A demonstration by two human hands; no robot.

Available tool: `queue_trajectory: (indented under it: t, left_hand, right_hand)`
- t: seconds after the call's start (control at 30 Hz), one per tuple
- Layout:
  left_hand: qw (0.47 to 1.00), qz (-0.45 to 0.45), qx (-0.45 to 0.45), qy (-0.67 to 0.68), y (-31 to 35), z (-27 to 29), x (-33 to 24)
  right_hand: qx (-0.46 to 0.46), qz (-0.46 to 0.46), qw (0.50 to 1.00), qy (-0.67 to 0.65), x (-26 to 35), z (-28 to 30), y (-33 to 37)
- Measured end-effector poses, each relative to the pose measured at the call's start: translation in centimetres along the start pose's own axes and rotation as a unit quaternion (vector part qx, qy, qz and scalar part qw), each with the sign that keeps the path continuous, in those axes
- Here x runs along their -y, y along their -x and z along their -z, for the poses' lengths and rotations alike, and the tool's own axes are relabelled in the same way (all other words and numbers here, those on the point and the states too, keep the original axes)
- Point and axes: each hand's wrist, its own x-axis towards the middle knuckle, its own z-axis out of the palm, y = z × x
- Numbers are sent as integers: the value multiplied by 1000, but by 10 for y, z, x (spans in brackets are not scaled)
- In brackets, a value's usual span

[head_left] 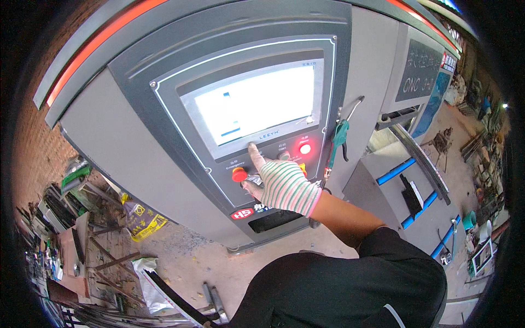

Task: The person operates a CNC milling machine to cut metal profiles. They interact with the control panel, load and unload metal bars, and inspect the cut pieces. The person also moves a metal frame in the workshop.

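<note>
Head view: your right hand (278,179), in a striped knit glove (292,188), points its index finger (252,150) at the lower edge of the screen (262,106), on the control panel (221,180) of the grey machine (123,147). Your fingers (260,162) are partly spread, the thumb well apart from the index, with nothing seen gripped between; the palm's underside is hidden, and your left hand is out of view. The panel looks stiff and fixed, so expect no weight to carry. Judge the screen's face the fragile part, likely smooth and slippery under knit: meet it lightly with one fingertip. The red button (239,174) near your thumb looks hard; grasp it by its round rim.
</note>
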Motion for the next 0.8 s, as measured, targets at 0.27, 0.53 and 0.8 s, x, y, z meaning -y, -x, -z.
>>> queue_trajectory:
  t: [0.27, 0.53, 0.8]
  left_hand:
    - [1000, -10, -20, 9, 3, -14, -14]
    - [999, -13, -31, 20, 4, -18, -18]
    - [999, -16, -23, 19, 3, -34, -28]
  right_hand:
    - [-1, -22, 1000, 12, 5, 5, 1]
    - [-53, 2, 999, 3, 0, -1, 1]
    - [-308, 64, 944, -104, -27, 33, 4]
